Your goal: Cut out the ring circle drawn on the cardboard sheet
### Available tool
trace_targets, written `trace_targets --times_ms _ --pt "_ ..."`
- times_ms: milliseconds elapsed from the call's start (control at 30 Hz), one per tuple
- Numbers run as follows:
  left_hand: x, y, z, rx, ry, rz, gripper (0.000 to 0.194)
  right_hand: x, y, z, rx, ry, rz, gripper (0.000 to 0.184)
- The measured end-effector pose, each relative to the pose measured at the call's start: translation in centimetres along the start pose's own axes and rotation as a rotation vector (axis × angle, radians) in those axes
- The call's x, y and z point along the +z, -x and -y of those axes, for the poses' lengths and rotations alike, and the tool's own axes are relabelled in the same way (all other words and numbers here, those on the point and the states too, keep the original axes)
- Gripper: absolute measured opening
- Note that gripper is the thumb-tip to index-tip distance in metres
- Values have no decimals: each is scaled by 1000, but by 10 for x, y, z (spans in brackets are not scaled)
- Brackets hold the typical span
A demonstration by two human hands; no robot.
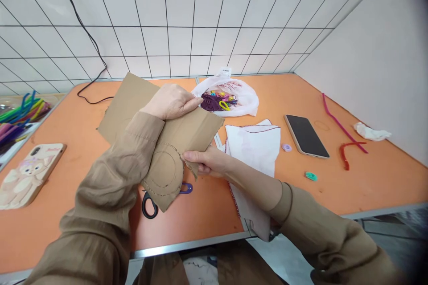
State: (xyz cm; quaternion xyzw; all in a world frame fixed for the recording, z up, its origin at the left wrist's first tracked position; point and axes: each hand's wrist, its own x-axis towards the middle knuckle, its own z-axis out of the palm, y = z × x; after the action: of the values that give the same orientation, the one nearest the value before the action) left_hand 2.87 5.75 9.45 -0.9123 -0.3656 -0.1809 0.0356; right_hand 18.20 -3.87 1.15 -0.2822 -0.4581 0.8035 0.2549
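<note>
My left hand is closed over the upper edge of a brown cardboard piece, its fingers curled behind. Two pencil-like rings are drawn on the lower part of that cardboard, and the outer one is partly cut or torn along its line. At its right side my right hand pinches a ragged flap between thumb and fingers. Beneath the cardboard lie scissors with a black handle loop and a purple plastic loop, both partly hidden. A second cardboard sheet rests behind my left hand.
A white plastic bag holds purple yarn and small bits. White cloth with dark red stitching lies near my right forearm. A phone, pipe cleaners, crumpled tissue and a cartoon phone case lie on the orange table.
</note>
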Motion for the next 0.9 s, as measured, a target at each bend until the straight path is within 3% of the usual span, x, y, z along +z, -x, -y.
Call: trace_targets --times_ms 167,267,600,833,900 --pt "-4 -1 -6 4 48 19 53 -12 -4 2 82 -94 369 53" --pt "-3 -1 -8 24 78 14 52 -17 -4 2 110 -133 515 56" --pt "3 -4 -11 61 107 37 51 -24 -5 -9 239 -253 816 61" --pt "4 -7 -18 72 133 57 48 -25 -6 -13 215 -278 920 68" --pt "5 -6 -15 76 143 60 47 -23 -1 -12 198 -171 913 72"
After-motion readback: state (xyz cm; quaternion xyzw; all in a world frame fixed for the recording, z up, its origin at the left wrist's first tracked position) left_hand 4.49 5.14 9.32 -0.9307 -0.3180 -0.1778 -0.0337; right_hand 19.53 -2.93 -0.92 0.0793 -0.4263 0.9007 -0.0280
